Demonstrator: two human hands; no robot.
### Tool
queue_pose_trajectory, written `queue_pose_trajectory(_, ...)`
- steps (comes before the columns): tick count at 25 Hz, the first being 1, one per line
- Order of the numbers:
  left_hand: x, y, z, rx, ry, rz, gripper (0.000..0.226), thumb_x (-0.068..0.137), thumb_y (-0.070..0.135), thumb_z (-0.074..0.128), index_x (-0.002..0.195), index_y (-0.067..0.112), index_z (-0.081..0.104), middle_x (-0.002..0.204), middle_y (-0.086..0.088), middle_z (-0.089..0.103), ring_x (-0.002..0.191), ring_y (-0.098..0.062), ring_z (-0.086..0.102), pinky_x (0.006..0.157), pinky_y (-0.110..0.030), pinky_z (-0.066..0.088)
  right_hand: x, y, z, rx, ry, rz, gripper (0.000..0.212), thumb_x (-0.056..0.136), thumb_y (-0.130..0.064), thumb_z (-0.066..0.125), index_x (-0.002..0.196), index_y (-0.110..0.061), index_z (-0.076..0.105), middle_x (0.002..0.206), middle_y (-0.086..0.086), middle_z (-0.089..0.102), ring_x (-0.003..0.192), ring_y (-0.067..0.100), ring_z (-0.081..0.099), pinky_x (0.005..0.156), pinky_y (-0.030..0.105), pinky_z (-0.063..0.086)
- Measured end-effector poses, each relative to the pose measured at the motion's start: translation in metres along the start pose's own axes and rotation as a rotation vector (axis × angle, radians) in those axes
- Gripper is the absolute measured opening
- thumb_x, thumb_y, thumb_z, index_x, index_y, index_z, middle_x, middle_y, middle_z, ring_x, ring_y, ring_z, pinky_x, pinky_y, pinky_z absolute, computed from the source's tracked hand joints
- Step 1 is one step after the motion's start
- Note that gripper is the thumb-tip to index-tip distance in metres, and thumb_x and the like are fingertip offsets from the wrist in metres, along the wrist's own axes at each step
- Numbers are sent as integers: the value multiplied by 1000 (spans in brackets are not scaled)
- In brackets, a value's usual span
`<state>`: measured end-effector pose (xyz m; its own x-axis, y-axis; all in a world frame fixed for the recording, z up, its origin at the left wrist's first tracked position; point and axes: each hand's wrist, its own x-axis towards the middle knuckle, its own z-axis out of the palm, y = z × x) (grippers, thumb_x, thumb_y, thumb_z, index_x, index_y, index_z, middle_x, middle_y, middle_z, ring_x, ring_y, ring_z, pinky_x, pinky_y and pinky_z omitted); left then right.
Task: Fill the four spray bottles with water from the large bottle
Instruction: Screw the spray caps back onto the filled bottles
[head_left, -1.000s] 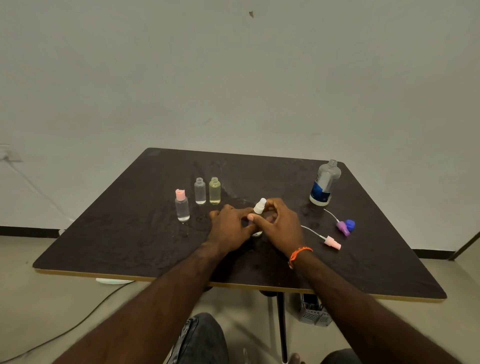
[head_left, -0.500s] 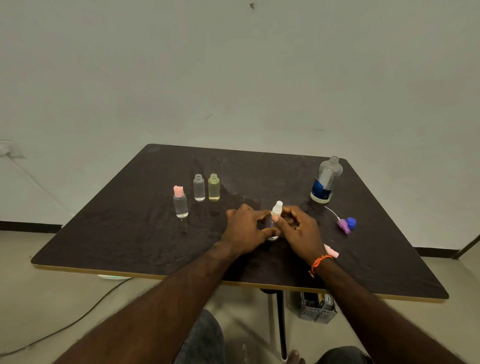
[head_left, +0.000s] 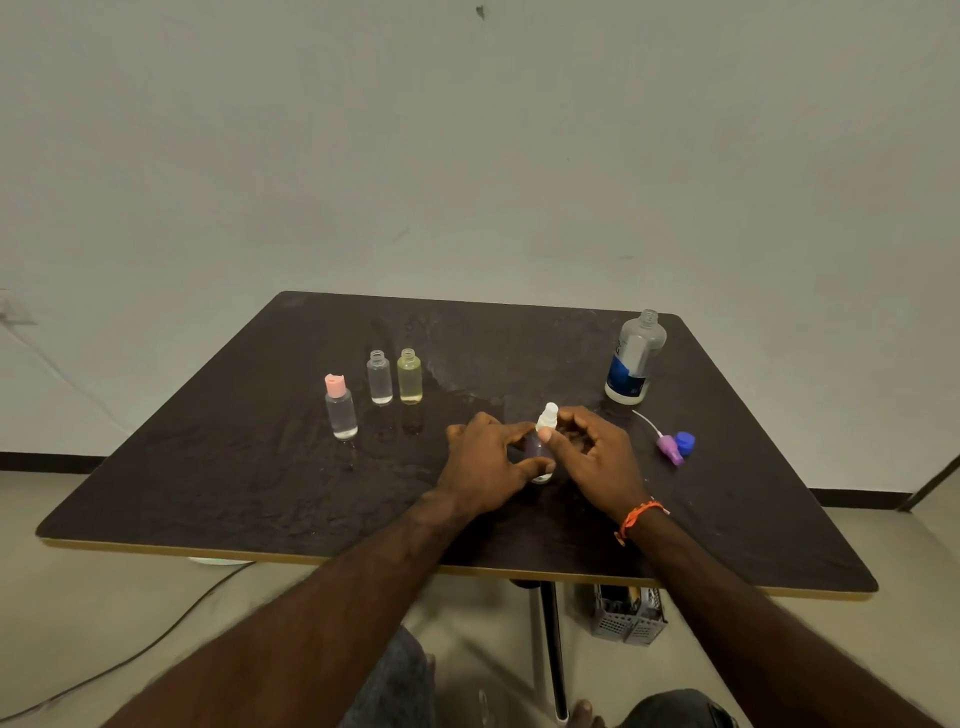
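Observation:
A small purple-tinted spray bottle stands on the dark table between my hands. My left hand grips its body. My right hand pinches its white spray head with thumb and fingers. To the left stand a clear bottle with a pink cap, an uncapped clear bottle and an uncapped yellowish bottle. The large bottle with a blue label stands uncapped at the back right.
A purple spray head with its white tube and a blue cap lie right of my right hand. The tabletop looks wet around the bottles. A grey crate sits on the floor under the table. A cable runs along the floor at left.
Both hands and the small bottle have shifted right on the table. The pink spray head seen earlier near my right wrist is hidden from view now.

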<state>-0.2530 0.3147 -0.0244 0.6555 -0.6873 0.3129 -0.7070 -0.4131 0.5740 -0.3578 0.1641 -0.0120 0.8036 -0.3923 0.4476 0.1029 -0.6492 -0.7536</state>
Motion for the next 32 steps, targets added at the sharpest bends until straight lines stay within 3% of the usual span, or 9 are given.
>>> queue_pose_trajectory(7, -3, 16, 8, -37, 32, 0, 41, 90, 49, 72, 130, 47, 66, 108, 20, 72, 112, -8, 46, 94, -38, 26, -3, 3, -5, 19, 46, 96, 29, 81, -42, 79, 101, -28, 64, 91, -9, 68, 82, 6, 65, 71, 23, 55)
queue_pose_trajectory(11, -2, 20, 11, -25, 19, -29, 47, 90, 51, 72, 136, 42, 64, 116, 17, 70, 117, -11, 47, 97, -39, 28, -10, 3, -7, 58, 9, 44, 28, 96, -31, 65, 122, -22, 62, 110, -10, 68, 100, 0, 64, 86, 26, 56)
queue_pose_trajectory(14, -2, 23, 16, -16, 29, -38, 49, 90, 54, 72, 137, 40, 65, 118, 17, 70, 117, -11, 48, 96, -39, 29, -12, 7, -8, 50, 48, 47, 21, 98, -23, 60, 117, -18, 66, 108, -7, 69, 100, 5, 64, 88, 31, 55)
queue_pose_trajectory(19, 3, 26, 24, -30, 41, -23, 42, 88, 52, 73, 129, 43, 69, 107, 18, 72, 114, -10, 49, 89, -37, 24, -13, 7, -11, 60, 141, 60, 20, 91, -26, 72, 109, -20, 68, 97, -11, 69, 90, 3, 65, 77, 18, 53)
queue_pose_trajectory(24, 7, 29, 27, -41, 62, -5, 29, 90, 51, 71, 119, 45, 71, 99, 19, 71, 109, -10, 48, 90, -38, 24, -9, 10, -13, 37, 103, 133, 33, 84, -39, 78, 111, -27, 63, 101, -13, 67, 94, -1, 62, 79, 14, 51)
queue_pose_trajectory(27, 7, 27, 27, -33, 49, 1, 36, 87, 56, 69, 121, 43, 71, 101, 21, 72, 111, -9, 52, 90, -39, 26, -8, 12, -13, 30, 81, 88, 34, 93, -35, 66, 124, -20, 62, 111, -9, 67, 103, 1, 61, 88, 23, 53)
queue_pose_trajectory(29, 6, 26, 28, -37, 47, 5, 40, 87, 57, 69, 123, 41, 71, 103, 21, 72, 112, -10, 54, 90, -39, 28, -6, 10, -11, -4, 116, 77, 24, 94, -29, 64, 114, -17, 67, 103, -7, 68, 95, 3, 63, 83, 30, 56)
queue_pose_trajectory(32, 6, 26, 29, -26, 66, -11, 38, 87, 56, 72, 121, 39, 73, 103, 18, 73, 111, -10, 53, 90, -39, 27, -5, 4, -10, -46, 174, 161, 26, 84, -40, 77, 100, -24, 64, 94, -13, 66, 87, 0, 62, 72, 14, 49)
